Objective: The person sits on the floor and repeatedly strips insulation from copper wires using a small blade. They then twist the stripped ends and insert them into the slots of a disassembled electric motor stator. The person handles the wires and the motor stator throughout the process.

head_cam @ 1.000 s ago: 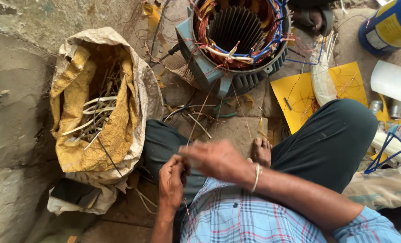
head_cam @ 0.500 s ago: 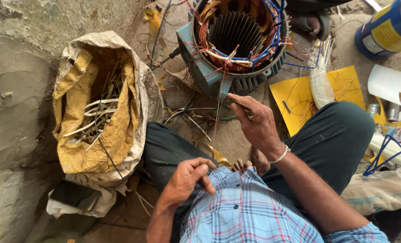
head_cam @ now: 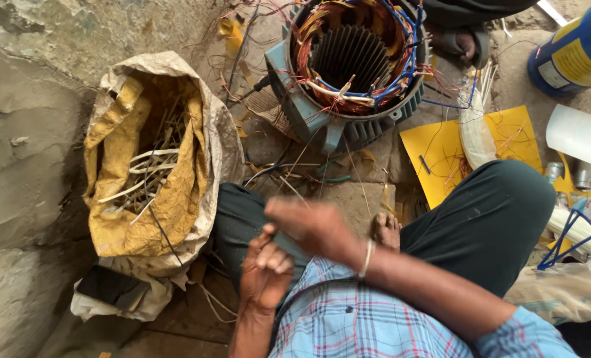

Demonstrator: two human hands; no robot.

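Both hands meet over my lap in the head view, low and centre, just above the checked shirt. The left hand is curled narrow, its fingertips bunched together as if pinching something thin. The right hand lies across and above it, touching it, but it is smeared by motion. I cannot tell whether either hand holds anything, or what.

I judge the step in hand to be fine finger work done close to the body, not at the motor. Any next move calls for a settled right hand and a clear look at what sits between the fingers.

The stator, a grey-blue finned housing packed with copper windings and blue leads, stands on the floor. It is well apart from both hands, beyond my knees and toward the top edge. Loose wires trail on the floor between it and my left knee.

An open sack lined in yellow holds pale strips near the left hand, toward the left edge. A yellow sheet lies beyond the right knee, and my bare foot rests just beside the right wrist.
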